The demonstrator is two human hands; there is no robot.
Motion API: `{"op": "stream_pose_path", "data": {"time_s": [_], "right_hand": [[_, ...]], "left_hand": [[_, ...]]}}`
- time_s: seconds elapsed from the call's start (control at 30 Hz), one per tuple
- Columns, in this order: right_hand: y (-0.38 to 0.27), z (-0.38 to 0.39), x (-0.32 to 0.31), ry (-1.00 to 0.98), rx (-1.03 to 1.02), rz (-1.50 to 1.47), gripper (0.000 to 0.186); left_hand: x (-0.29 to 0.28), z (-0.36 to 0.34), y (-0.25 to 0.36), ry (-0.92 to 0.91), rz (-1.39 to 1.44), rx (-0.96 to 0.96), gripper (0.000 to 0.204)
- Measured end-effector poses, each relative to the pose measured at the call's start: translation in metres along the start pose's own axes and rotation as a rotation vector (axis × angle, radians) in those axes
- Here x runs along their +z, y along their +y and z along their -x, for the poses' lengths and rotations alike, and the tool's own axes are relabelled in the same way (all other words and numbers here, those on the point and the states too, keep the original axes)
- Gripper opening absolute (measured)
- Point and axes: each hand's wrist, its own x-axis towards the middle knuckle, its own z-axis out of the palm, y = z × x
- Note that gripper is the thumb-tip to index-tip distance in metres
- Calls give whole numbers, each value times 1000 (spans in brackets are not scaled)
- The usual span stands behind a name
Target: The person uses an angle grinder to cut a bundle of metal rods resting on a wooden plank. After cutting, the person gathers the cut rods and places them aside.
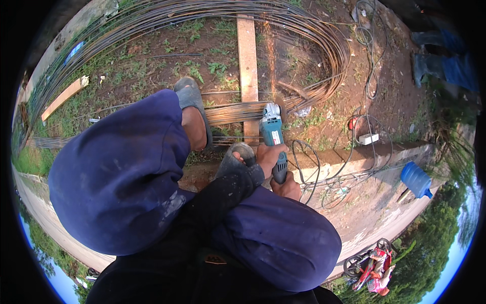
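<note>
An angle grinder (pixel 274 133) with a teal and grey body is gripped in both hands. My left hand (pixel 269 156), coming out of a black sleeve, wraps round the middle of its body. Closed round the rear end is my right hand (pixel 287 188), its forearm hidden behind my knee. The grinder's disc (pixel 280 105) is at the bundle of steel rods (pixel 234 113), and orange sparks (pixel 268 45) stream away from it toward the far side. Under the bundle lies a wooden plank (pixel 247 61). Whether the disc has cut into a rod cannot be made out.
Long rods curve in a large loop (pixel 324 38) over soil and grass. My sandalled feet (pixel 194 114) are close to the bundle. A black power cable (pixel 316 167) trails right toward a white socket block (pixel 368 139). A blue water jug (pixel 416 180) and a red motorcycle (pixel 372 268) are farther right.
</note>
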Motion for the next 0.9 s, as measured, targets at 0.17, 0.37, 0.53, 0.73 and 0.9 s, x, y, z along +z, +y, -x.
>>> {"op": "stream_pose_path", "data": {"time_s": [0.17, 0.37, 0.53, 0.73, 0.9], "right_hand": [[13, -1, 15, 77, -31, -1, 40], [19, 8, 18, 99, -8, 21, 39], [19, 12, 12, 33, 49, 24, 41], [16, 6, 10, 32, 26, 46, 41], [16, 2, 10, 37, 16, 56, 42]], "left_hand": [[1, 5, -1, -17, 39, 1, 19], [0, 13, -5, -3, 44, -44, 20], [1, 15, -10, 23, 0, -49, 21], [2, 12, -8, 14, 66, -52, 21], [3, 11, -5, 15, 62, -34, 20]]}}
